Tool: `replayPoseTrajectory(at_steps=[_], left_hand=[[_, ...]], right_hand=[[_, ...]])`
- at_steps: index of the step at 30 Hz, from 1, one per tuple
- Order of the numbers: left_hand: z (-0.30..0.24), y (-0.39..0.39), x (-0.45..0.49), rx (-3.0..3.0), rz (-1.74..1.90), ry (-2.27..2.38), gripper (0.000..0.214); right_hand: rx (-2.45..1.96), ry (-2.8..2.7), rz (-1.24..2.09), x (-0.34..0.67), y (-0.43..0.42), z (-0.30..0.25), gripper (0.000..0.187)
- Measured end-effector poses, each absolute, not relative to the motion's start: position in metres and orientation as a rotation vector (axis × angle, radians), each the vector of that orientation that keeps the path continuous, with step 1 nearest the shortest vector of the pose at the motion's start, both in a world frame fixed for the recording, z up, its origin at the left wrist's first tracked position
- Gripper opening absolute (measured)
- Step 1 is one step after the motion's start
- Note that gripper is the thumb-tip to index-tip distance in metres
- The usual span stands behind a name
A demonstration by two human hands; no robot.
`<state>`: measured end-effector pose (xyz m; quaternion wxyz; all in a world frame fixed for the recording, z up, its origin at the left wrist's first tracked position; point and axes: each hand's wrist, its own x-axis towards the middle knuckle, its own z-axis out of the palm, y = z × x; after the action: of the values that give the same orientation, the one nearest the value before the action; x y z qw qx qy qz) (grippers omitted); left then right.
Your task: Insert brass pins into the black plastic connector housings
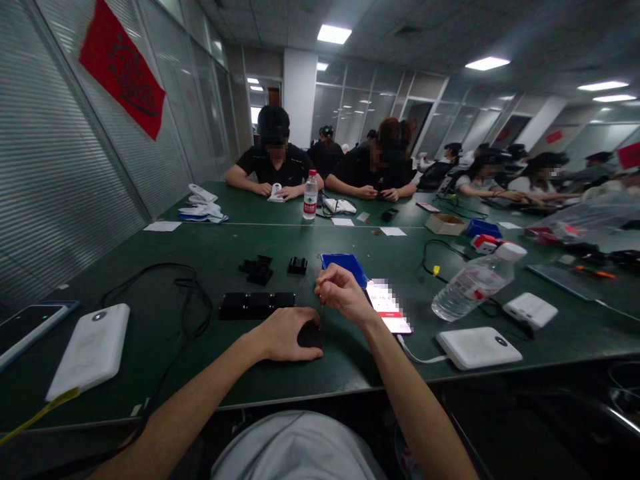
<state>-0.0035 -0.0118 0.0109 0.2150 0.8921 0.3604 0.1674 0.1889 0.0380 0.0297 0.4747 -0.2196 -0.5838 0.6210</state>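
Observation:
My left hand (284, 332) rests on the green table, thumb and fingers curled round a small black block (310, 337). Above that block, my right hand (344, 293) is closed in a pinch. A thin, upright metal shaft (321, 316) points down from its fingers to the block's right edge; the handle is hidden, so I cannot tell the exact tool. Just beyond my left hand lies a row of black blocks (257, 303). Farther off are a pile of black pieces (257, 269) and another small black part (298, 265). A blue tray (345, 267) sits behind my right hand.
A lit phone (389, 308) lies right of my hands, cabled to a white power bank (479, 348). A tilted water bottle (473, 283) stands beyond. At left are another white power bank (90, 350) and a black cable (193, 293). People sit across the table.

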Motion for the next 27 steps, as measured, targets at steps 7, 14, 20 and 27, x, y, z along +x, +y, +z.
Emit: replayPoseTrajectory(at_steps=[7,14,20,27], left_hand=[[0.01,-0.011,-0.004,2.459,0.459,1.009,0.043],[0.011,-0.012,-0.005,2.453,0.447,1.044,0.045],[0.012,-0.013,-0.004,2.465,0.441,1.035,0.046],[0.012,-0.012,-0.003,2.485,0.447,1.024,0.046]], right_hand=[[-0.428,-1.471,1.632,0.195,0.038,0.031,0.04],[-0.318,-1.535,1.649,0.202,0.042,0.031,0.034],[-0.4,-1.531,1.703,0.204,0.044,0.033,0.046],[-0.343,-1.494,1.853,0.199,0.04,0.039,0.043]])
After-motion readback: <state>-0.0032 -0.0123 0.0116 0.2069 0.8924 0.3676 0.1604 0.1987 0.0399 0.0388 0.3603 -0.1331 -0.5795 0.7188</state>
